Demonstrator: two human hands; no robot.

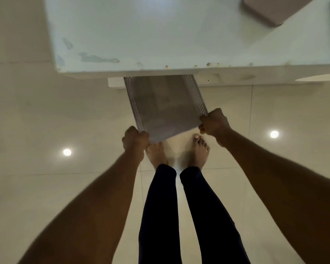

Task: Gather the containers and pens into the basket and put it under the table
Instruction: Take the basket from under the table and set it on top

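Note:
A grey basket (165,105) with perforated side walls lies low over the floor, its far half hidden under the white table (141,35). My left hand (135,142) grips its near left corner and my right hand (214,123) grips its near right corner. Inside the basket I cannot make out any containers or pens; the picture is blurred and dim.
A pinkish-grey box (271,8) sits on the table's far right. My bare feet (198,151) stand on the cream tiled floor just behind the basket. A white crossbar (115,82) runs under the table's front edge. Two ceiling lights reflect in the tiles.

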